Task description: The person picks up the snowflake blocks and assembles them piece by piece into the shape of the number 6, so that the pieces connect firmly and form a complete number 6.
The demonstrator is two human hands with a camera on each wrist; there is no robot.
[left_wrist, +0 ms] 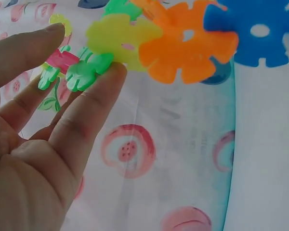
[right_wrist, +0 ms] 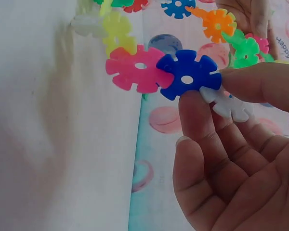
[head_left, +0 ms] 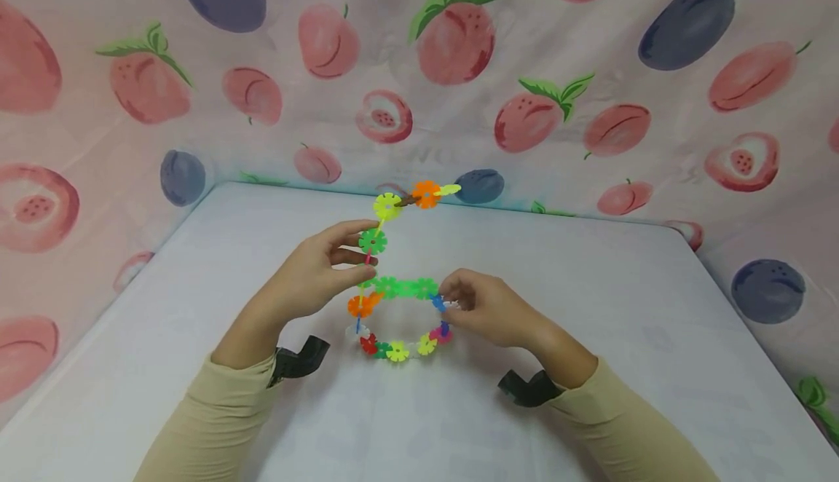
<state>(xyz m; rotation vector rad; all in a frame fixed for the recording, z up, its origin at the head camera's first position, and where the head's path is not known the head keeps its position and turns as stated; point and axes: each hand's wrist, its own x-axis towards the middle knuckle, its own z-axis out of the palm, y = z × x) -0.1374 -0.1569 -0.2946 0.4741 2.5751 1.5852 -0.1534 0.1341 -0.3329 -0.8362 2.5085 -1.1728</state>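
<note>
A toy built of colourful snowflake discs (head_left: pixel 398 300) stands on the white table (head_left: pixel 590 307). Its lower part is a ring, and a chain of discs rises to an orange disc (head_left: pixel 426 194) at the top. My left hand (head_left: pixel 357 253) holds the chain at a green disc (head_left: pixel 372 240), thumb above and fingers below; in the left wrist view a fingertip (left_wrist: pixel 113 70) touches that green disc (left_wrist: pixel 84 72). My right hand (head_left: pixel 448 300) pinches the ring's right side. There the thumb and fingers grip a blue disc (right_wrist: pixel 187 74) and a white disc (right_wrist: pixel 229 103), next to a pink disc (right_wrist: pixel 135 70).
A cloth printed with peaches and plums (head_left: pixel 459 38) hangs behind the table and along both sides. Black wrist straps (head_left: pixel 298 357) sit on both beige sleeves. The table's edges run close on the left and right.
</note>
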